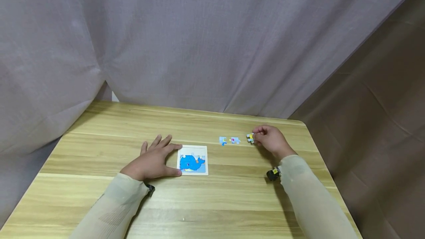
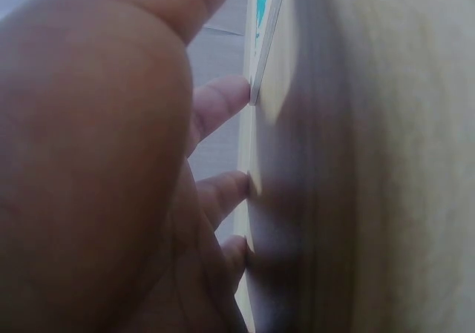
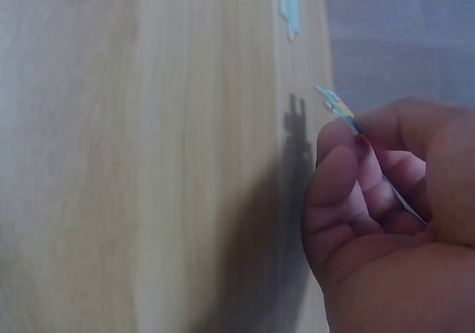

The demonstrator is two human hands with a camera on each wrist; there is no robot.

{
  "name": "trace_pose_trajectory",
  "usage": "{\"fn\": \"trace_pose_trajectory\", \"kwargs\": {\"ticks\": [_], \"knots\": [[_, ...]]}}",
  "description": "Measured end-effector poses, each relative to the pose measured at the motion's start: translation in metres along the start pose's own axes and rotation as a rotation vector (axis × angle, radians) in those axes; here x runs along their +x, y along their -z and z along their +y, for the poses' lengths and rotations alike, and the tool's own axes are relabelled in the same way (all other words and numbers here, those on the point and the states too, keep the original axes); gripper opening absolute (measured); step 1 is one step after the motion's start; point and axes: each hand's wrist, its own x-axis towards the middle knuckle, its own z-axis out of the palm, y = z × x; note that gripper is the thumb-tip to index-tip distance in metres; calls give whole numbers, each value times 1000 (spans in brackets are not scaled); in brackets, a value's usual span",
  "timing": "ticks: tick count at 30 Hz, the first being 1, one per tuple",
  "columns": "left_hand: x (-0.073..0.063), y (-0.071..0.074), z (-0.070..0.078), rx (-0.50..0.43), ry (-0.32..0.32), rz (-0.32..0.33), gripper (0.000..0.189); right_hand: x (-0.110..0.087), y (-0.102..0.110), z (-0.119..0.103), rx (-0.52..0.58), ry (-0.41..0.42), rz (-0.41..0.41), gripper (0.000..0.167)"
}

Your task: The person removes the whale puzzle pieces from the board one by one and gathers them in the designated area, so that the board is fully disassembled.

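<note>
Right hand pinches a puzzle piece while the left braces the whale tray

A grey curtain (image 1: 206, 47) hangs beyond the puzzle tray (image 1: 190, 151), and a browner curtain (image 1: 375, 121) hangs well to its right. The wooden table (image 1: 212, 205) spreads under and around the tray. Pale sleeves come in from the near side, the left sleeve (image 1: 113, 205) left of the tray and the right sleeve (image 1: 312, 194) right of it.

Against the tray's left edge, the left hand (image 1: 151, 162) has its fingers spread, thumb and forefinger touching the frame near its two corners. Well to the tray's right, the right hand (image 1: 272, 141) pinches one piece between thumb and fingers, raised above its own shadow.

The tray shows a blue whale, with a pale strip at its far side. A black wrist device (image 1: 273, 174) sits at the right cuff, right of the tray. Smallest are the pieces: the pinched piece (image 1: 250, 138), with yellow on it, and, between it and the tray, a pink-marked piece (image 1: 234, 140) and a yellow-marked piece (image 1: 223, 140), lying apart.
</note>
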Motion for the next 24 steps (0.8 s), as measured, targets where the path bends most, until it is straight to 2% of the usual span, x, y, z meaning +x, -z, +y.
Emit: {"fn": "trace_pose_trajectory", "kwargs": {"ticks": [9,24], "knots": [[-2,2,1,-1,-3,4,95,4,-3,7,13,-22,-11,23],[-2,1,1,-5,3,6,95,6,-9,-2,-56,-54,-39,22]]}}
